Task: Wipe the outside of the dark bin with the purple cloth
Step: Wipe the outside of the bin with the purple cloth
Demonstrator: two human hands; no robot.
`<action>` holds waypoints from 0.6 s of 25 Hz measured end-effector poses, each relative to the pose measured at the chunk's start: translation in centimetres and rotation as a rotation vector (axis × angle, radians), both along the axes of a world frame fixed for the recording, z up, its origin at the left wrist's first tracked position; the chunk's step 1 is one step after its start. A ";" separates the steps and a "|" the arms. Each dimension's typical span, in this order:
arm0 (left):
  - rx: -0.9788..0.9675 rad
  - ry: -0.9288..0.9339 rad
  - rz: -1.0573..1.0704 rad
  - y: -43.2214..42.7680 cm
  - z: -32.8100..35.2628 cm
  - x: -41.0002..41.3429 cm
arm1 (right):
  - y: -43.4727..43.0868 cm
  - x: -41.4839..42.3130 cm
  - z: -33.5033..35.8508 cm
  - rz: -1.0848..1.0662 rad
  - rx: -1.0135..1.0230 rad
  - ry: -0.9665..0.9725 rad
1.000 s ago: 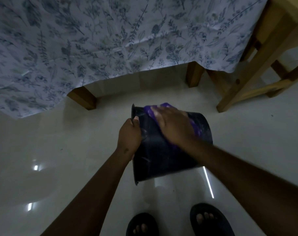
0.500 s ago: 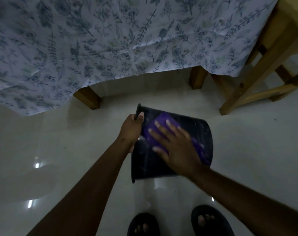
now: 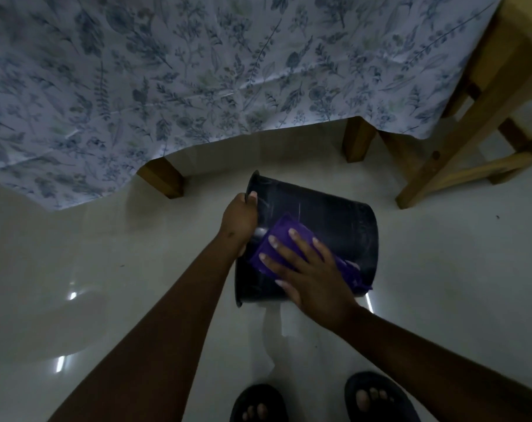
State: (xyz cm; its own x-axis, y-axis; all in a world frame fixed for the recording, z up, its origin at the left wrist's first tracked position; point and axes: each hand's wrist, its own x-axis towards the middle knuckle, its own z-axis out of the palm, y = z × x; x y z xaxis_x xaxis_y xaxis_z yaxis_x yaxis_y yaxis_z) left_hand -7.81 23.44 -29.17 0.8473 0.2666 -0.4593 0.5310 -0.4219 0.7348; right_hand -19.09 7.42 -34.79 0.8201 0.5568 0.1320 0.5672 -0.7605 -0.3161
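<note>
The dark bin point(image 3: 328, 214) is held on its side above the floor, its open rim pointing left. My left hand point(image 3: 239, 220) grips that rim, thumb over the edge. The purple cloth point(image 3: 277, 236) lies flat on the bin's near side wall. My right hand point(image 3: 307, 269) presses on the cloth with fingers spread, and the cloth's far end hangs off below the bin's base at the right.
A table draped in a white cloth with blue leaf print point(image 3: 197, 71) fills the top, with wooden legs point(image 3: 162, 178) showing under it. A wooden stool point(image 3: 477, 132) stands at the right. Glossy pale floor tiles point(image 3: 76, 269) lie all around. My feet in dark sandals point(image 3: 377, 397) are at the bottom.
My right hand has slid the cloth from the bin's far upper side down toward me and to the lower side wall. The left hand keeps its grip on the rim.
</note>
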 end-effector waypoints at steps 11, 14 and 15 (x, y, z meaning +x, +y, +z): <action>0.227 0.050 -0.217 -2.3 0.0 -5.0 | -2.0 9.9 -0.6 -0.417 0.352 0.996; 0.162 0.051 -0.119 -2.2 -0.3 -4.2 | -1.5 6.3 1.8 -0.329 0.138 0.514; 0.158 0.055 -0.110 -2.2 -0.3 -4.1 | -1.3 4.5 2.5 -0.301 0.093 0.381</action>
State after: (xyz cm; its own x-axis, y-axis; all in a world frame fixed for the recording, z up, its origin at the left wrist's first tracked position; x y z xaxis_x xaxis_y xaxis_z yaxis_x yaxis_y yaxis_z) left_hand -11.93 21.28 -29.47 0.8502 0.2460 -0.4655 0.5128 -0.5877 0.6258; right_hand -14.61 6.10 -32.28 0.9422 0.2883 -0.1706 0.1579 -0.8314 -0.5328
